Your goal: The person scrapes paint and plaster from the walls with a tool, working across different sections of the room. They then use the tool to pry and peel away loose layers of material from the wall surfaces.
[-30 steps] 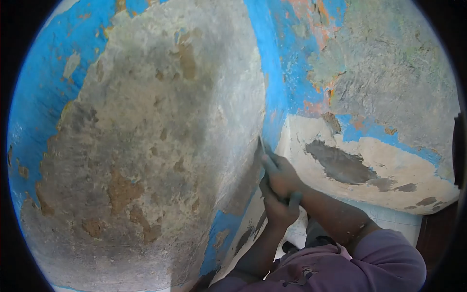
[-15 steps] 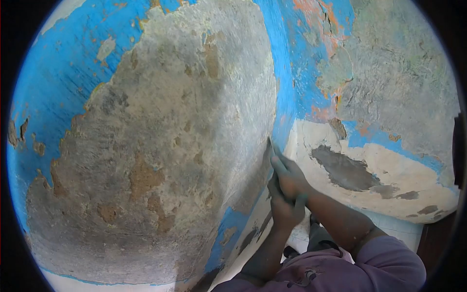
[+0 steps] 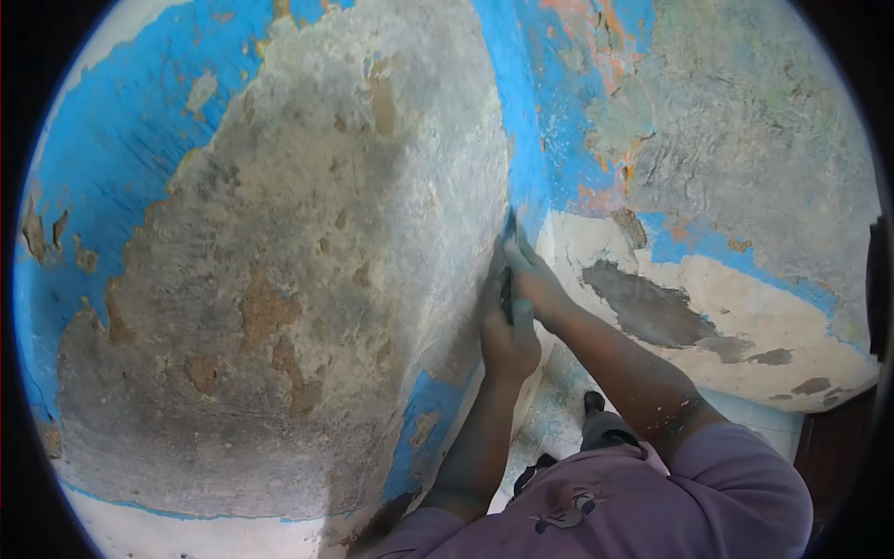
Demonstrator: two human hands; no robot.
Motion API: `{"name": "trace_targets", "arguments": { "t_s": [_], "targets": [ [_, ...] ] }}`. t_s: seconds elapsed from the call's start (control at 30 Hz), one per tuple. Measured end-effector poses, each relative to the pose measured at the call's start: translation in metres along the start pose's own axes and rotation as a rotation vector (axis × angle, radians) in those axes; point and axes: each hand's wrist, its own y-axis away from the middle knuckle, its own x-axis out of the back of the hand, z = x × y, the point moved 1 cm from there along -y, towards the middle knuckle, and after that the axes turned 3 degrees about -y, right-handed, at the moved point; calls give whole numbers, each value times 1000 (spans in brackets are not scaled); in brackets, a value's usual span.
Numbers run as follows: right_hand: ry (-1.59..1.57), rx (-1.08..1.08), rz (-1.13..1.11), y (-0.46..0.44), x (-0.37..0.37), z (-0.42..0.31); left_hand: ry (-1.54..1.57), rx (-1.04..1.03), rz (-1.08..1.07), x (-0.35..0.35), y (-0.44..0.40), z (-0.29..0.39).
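Note:
Both my hands are together on a thin, dark, flat tool (image 3: 507, 291) at the corner of the wall. My right hand (image 3: 533, 278) is nearer the tip, its fingers pointing up along the tool. Just below it, my left hand (image 3: 509, 337) grips the lower part, thumb raised. The tool's edge rests against the wall (image 3: 307, 233), whose surface is bare grey plaster with brown patches. A strip of blue paint (image 3: 523, 140) runs above my hands. How the fingers wrap round the tool is partly hidden.
On the right, another wall (image 3: 754, 158) has grey plaster, orange and blue flakes, and a cream lower band (image 3: 764, 307) with dark patches. Below are the pale floor (image 3: 559, 396), my foot (image 3: 594, 402) and a dark brown panel (image 3: 833, 447) at the right edge.
My hands and the tool have moved up along the corner. My left arm is more stretched out, and more floor and my foot show below.

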Motion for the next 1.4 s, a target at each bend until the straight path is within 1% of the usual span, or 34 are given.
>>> {"name": "trace_targets", "arguments": {
  "t_s": [0.03, 0.07, 0.13, 0.17, 0.2, 0.27, 0.3, 0.33, 0.4, 0.43, 0.47, 0.53, 0.57, 0.6, 0.63, 0.67, 0.7, 0.73, 0.77, 0.8, 0.87, 0.9, 0.93, 0.97, 1.03, 1.07, 1.1, 1.13, 1.17, 1.2, 1.27, 1.3, 1.33, 1.4],
  "targets": [
    [-101, 20, -80, 16, 0, -12, 75, -118, 39, 0, 5, 2],
    [-107, 21, -73, 26, 4, -8, 75, -119, 30, -1, 17, 4],
    [-33, -10, -194, 46, 14, 0, 132, 177, -44, -3, 48, 3],
    [-105, -151, -235, 59, 22, -3, 186, 124, -40, -6, 58, 1],
    [-108, -154, -232, 63, 28, 10, 185, 127, -44, -3, 67, 3],
    [237, 433, 26, 68, 39, 36, 290, 437, -134, 6, 79, 12],
    [417, 627, 128, 78, 41, 20, 360, 514, -116, 9, 78, 21],
    [412, 628, 116, 79, 42, 15, 355, 515, -104, 14, 78, 26],
    [662, 1077, -138, 78, 42, 6, 302, 524, -72, 21, 79, 32],
    [680, 1164, -212, 74, 37, -1, 323, 523, -40, 21, 82, 28],
    [666, 1159, -235, 68, 33, -11, 317, 534, -17, 23, 83, 28],
    [664, 1432, -478, 51, 23, -30, 139, 473, 28, 26, 75, 42],
    [641, 1430, -496, 38, 18, -31, 98, 466, 78, 24, 68, 53],
    [631, 1501, -604, 27, 12, -28, 84, 479, 98, 25, 69, 53],
    [616, 1574, -713, 20, 8, -25, 79, 535, 95, 26, 70, 52],
    [587, 1576, -731, 13, 7, -22, 77, 588, 94, 25, 71, 51],
    [580, 1646, -722, 7, 7, -20, 63, 595, 118, 18, 72, 52],
    [573, 1715, -706, 1, 6, -19, -52, 505, 146, 10, 72, 53],
    [546, 1717, -715, -4, 5, -18, -169, 417, 168, 4, 71, 55],
    [500, 1720, -728, -9, 4, -17, -183, 430, 182, 1, 67, 55],
    [422, 1705, -758, -20, 4, -10, -258, 306, 168, -5, 56, 56],
    [319, 1747, -672, -31, 3, -3, -275, 331, 186, -8, 53, 52],
    [219, 1791, -578, -39, 2, 2, -292, 407, 178, -11, 47, 42],
    [191, 1790, -586, -43, 5, 5, -307, 476, 169, -12, 42, 36],
    [210, 1678, -503, -53, 12, 6, -378, 502, 158, -16, 31, 46],
    [198, 1678, -504, -51, 11, 7, -433, 522, 126, -19, 24, 52],
    [71, 1654, -464, -42, 10, 5, -439, 528, 126, -24, 22, 60],
    [-53, 1624, -424, -40, 10, 4, -434, 447, 189, -30, 24, 69],
    [-58, 1617, -424, -45, 10, 5, -428, 364, 251, -34, 24, 73],
    [-60, 1612, -452, -48, 9, 7, -433, 373, 249, -35, 21, 69],
    [-77, 1597, -477, -50, 8, 11, -528, 550, 221, -32, 16, 59],
    [-78, 1561, -416, -51, 9, 11, -561, 467, 194, -34, 12, 53],
    [-77, 1523, -356, -52, 10, 11, -567, 472, 195, -35, 12, 56],
    [-137, 1474, -376, -44, 13, 6, -518, 448, 164, -44, 10, 74]
  ]
}}
